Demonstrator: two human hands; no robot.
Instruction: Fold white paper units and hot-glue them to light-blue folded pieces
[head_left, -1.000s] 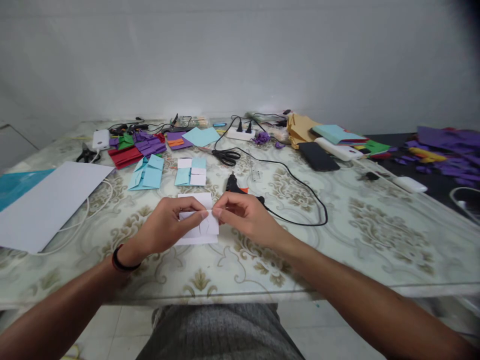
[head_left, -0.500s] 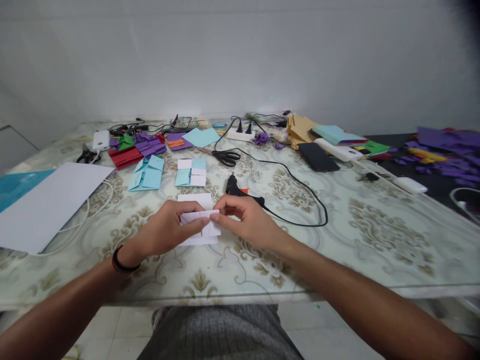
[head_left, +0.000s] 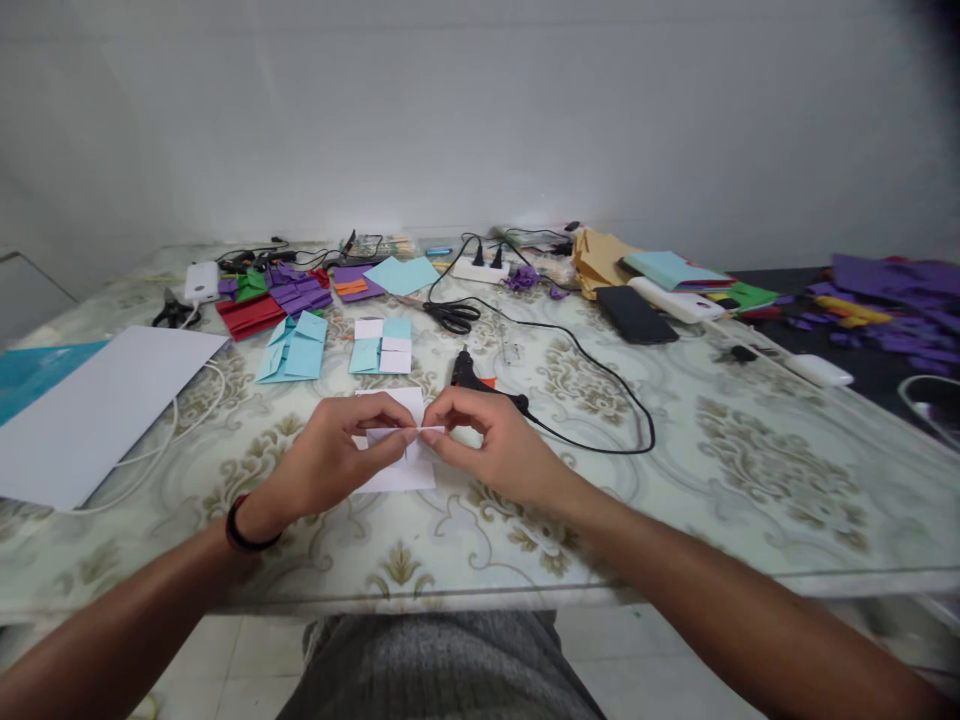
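A small folded white paper (head_left: 384,433) is pinched between the thumbs and fingers of both hands, turned almost edge-on to me. My left hand (head_left: 341,440) grips its left part and my right hand (head_left: 484,432) its right end, with the fingertips nearly meeting. Beneath it, flat on the table, lies a white paper sheet (head_left: 397,478), partly covered by my hands. Just beyond my right hand rests a black glue gun (head_left: 469,375) with an orange trigger.
Past my hands lie a blue-and-white folded square (head_left: 381,346), blue folded papers (head_left: 296,347) and black-handled scissors (head_left: 452,317). White sheets (head_left: 120,400) are at left. A phone (head_left: 636,314) lies at right, a power strip (head_left: 480,270) at the back. The glue gun's cord (head_left: 600,370) loops across the table.
The folded paper has tipped from showing its creased face to nearly edge-on. Both hands keep their pinch and have barely shifted.
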